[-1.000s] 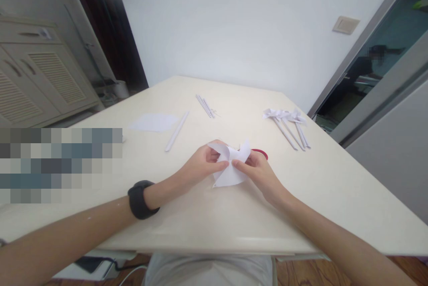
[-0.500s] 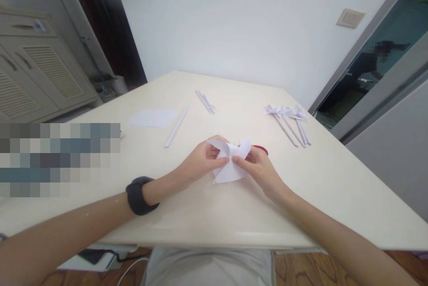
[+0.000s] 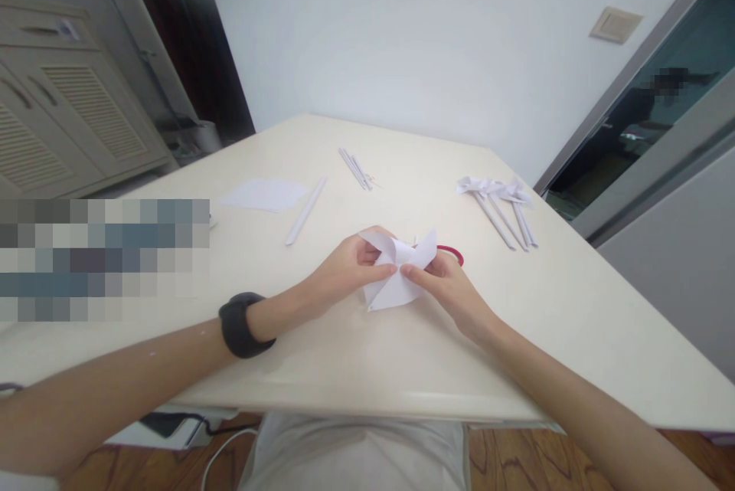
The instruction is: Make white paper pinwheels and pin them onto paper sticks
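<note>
- While the left hand [image 3: 344, 270] pinches the folded white paper [image 3: 396, 276] at its centre, just off the table [image 3: 402, 368] at its middle, that grip should stay firm so the gathered corners cannot spring apart.
- At the paper's 3 o'clock the right hand [image 3: 445, 280] is closed on the curled flaps; I judge that light pressure avoids creasing them.
- Red-handled scissors [image 3: 451, 251] lie at 1 o'clock, finished pinwheels [image 3: 497, 196] beyond.
</note>
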